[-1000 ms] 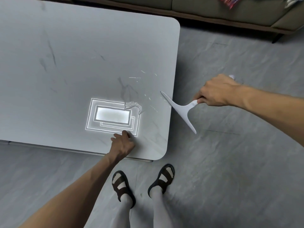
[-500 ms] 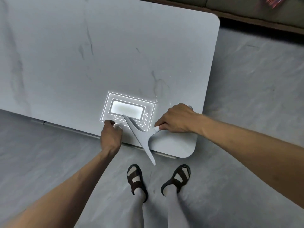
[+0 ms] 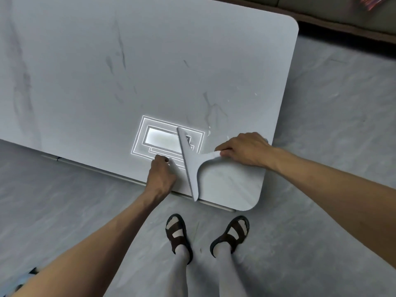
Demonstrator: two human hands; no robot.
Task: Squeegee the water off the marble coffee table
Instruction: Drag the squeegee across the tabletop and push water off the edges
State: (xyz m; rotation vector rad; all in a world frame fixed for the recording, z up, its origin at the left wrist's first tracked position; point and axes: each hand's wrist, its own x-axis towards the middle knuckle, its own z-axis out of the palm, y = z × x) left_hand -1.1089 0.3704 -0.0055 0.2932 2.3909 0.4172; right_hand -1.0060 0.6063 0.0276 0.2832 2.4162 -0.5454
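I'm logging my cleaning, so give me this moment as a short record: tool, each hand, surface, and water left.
tool: white squeegee, blade across the near right corner, its near end over the front edge
right: right hand grips the squeegee handle
left: left hand rests on the tabletop beside the blade
surface: marble table, grey-veined
water: a few droplets just beyond the right hand

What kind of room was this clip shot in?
Probably a home living room: a low marble coffee table, a sofa just beyond its far end, and a grey stone-look floor.
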